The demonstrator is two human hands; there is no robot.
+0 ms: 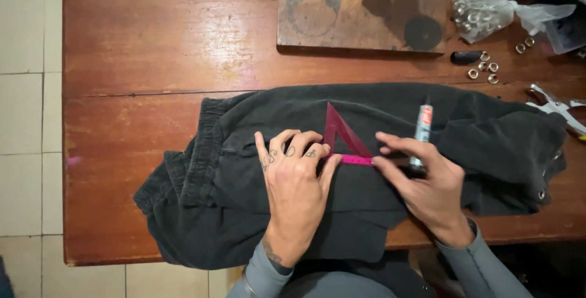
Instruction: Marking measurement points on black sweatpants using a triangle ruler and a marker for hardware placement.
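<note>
Reddish wood worktop [140, 60] over pale floor tiles carries one dark garment [366, 212], spread flat. Left hand [296, 179] lies palm down on the cloth, fingers [293, 142] slightly spread, tips pressing the near-left corner of one pink set square [345, 142]. Right hand [427, 182] pinches one marker [421, 133] upright, fingers closed round it, just right of the square. Far right lie five loose metal eyelets [485, 69], one bag [488, 8] of more, one board [360, 8] and pliers [558, 109].
</note>
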